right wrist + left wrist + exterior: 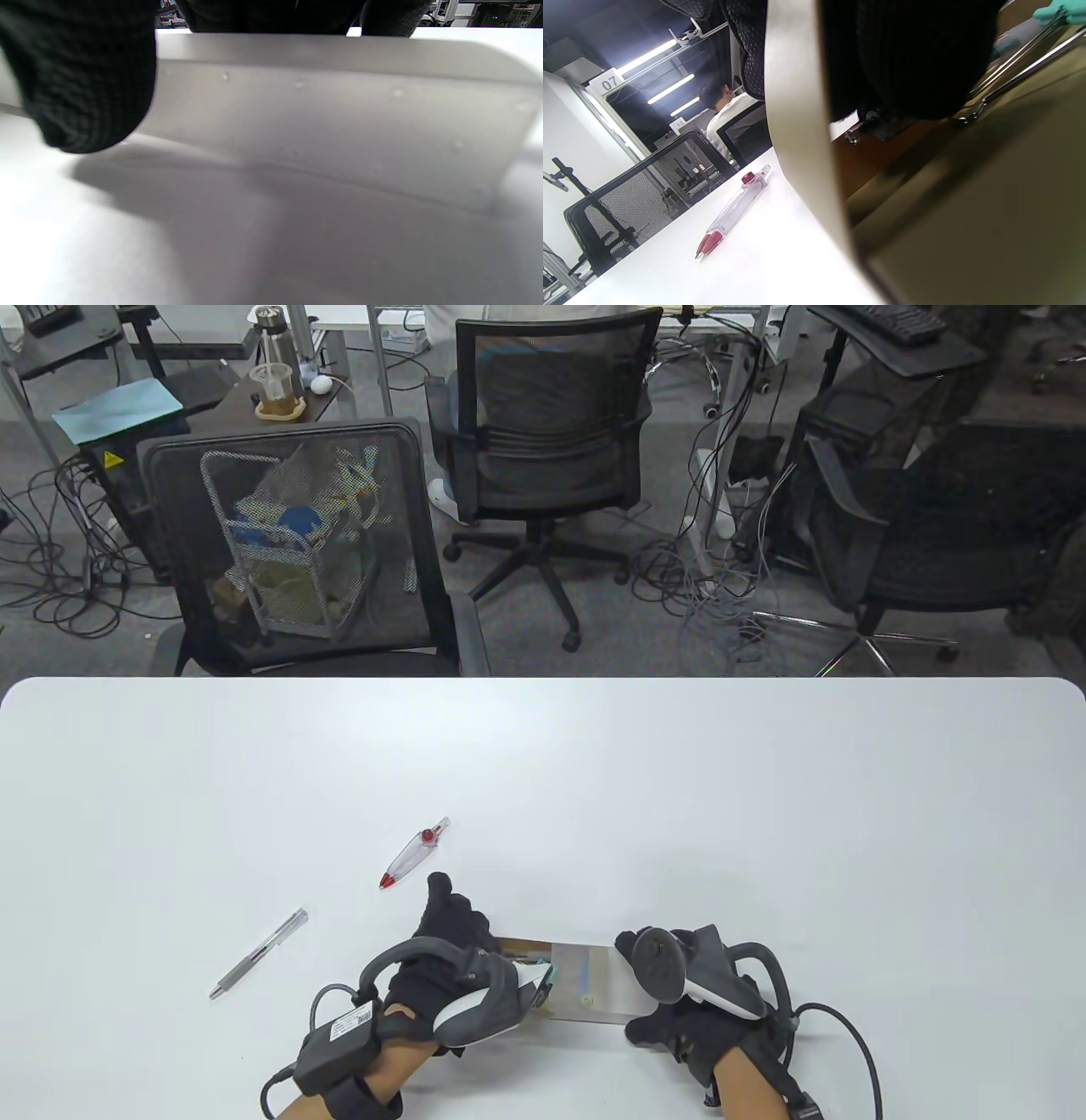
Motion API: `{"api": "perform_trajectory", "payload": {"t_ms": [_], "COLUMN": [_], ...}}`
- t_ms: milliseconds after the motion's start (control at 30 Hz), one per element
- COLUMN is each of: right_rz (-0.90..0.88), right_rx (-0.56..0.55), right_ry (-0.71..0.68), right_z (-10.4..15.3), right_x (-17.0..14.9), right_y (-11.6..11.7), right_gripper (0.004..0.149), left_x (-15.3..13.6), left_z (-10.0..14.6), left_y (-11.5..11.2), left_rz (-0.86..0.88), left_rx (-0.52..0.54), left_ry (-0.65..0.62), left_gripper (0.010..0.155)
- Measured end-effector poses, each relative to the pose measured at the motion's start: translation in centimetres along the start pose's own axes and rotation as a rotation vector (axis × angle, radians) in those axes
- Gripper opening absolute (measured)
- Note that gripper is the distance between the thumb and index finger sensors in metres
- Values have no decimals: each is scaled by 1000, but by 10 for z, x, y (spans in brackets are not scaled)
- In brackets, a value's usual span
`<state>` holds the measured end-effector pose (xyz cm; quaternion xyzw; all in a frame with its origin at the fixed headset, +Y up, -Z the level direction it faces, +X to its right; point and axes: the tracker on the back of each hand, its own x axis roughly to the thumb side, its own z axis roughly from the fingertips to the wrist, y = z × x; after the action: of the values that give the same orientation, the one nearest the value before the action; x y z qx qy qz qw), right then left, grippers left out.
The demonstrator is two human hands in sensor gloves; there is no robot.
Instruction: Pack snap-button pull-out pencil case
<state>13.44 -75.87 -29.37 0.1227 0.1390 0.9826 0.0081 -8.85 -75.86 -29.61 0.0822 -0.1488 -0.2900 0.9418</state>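
A translucent pencil case point(585, 980) lies on the white table point(543, 780) near the front edge, between my two hands. My left hand point(454, 950) holds its left end, where an inner tray with pens shows in the left wrist view point(967, 203). My right hand point(679, 984) grips its right end; the case fills the right wrist view point(339, 110) with my gloved fingers point(85, 76) on its rim. A clear pen with red tip point(414, 853) lies just beyond my left hand, also in the left wrist view point(731, 212). A grey pen point(259, 954) lies to the left.
Black mesh office chairs point(297, 543) stand beyond the table's far edge, with cables on the floor. The table's far half is bare white surface.
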Motion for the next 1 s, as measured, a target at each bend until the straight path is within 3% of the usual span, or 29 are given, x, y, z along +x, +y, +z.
{"api": "perform_trajectory", "payload": {"t_ms": [200, 333, 467, 600, 800, 1000], "right_rz": [-6, -5, -5, -5, -5, -9], "right_rx": [2, 3, 7, 9, 10, 12], "right_ry": [1, 2, 3, 4, 4, 2], "right_z": [0, 0, 0, -1, -1, -1], "right_x": [0, 0, 0, 0, 0, 0], "right_y": [1, 1, 1, 1, 1, 1], "right_gripper": [94, 95, 95, 95, 95, 95], "left_x": [-28, -78, -130, -162, -190, -204], "left_z": [4, 7, 11, 15, 19, 32], "left_y": [8, 8, -6, -30, -78, -122], "left_rz": [185, 458, 626, 721, 698, 503], "left_rx": [-39, -67, -139, -215, -398, -656], "left_ry": [48, 146, 300, 413, 553, 637], "left_gripper": [50, 53, 57, 63, 70, 73]}}
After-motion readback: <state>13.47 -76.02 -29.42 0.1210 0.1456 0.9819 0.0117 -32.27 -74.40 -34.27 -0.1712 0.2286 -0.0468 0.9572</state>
